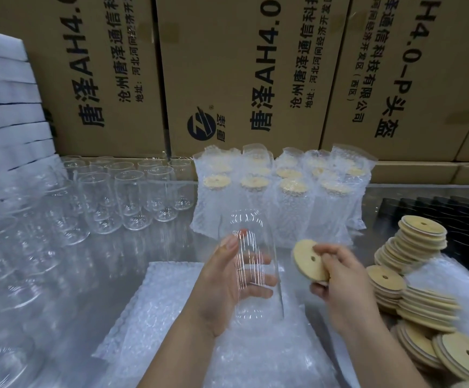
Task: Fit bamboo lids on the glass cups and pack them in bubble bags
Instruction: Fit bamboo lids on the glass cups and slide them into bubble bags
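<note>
Here, the left grip (227,284) wraps a clear glass cup (251,226), the right grip (342,284) pinches a holed bamboo lid (307,260).

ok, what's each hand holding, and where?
The left hand grips a cup round its side; the right hand pinches a lid at its edge.

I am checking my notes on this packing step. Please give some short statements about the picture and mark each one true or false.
1. The left hand grips a glass cup. True.
2. The bamboo lid in the right hand sits on that cup. False: it is held apart, beside the cup.
3. The wrapped cups at the back have lids on. True.
4. The spare lids are stacked on the person's left. False: they lie on the right.
</note>
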